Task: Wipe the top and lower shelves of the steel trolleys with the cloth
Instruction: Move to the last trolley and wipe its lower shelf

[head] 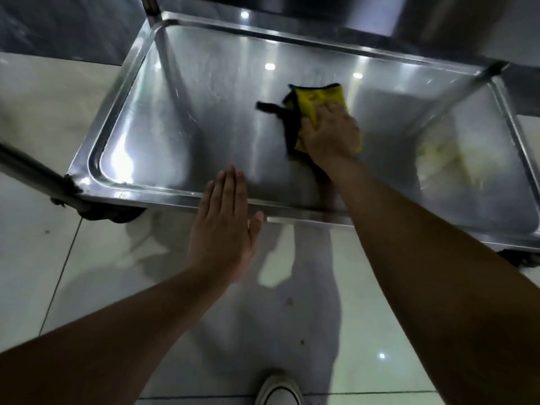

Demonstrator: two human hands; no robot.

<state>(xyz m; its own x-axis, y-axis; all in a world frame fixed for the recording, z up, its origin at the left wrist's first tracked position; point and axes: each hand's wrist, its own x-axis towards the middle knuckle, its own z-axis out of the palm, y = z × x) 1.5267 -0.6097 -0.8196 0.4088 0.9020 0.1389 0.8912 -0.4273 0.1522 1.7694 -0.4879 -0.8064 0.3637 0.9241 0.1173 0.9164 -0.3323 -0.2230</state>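
Our right hand (330,133) presses the yellow cloth (318,103) flat on the lower shelf (204,127); our left hand (225,226) hovers, fingers straight.

Dim, soft frame; ceiling-light glare on shelf (204,127)

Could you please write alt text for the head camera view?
A right hand presses a yellow cloth flat on a steel trolley's lower shelf. The left hand hovers open at the near rim, above a tiled floor.
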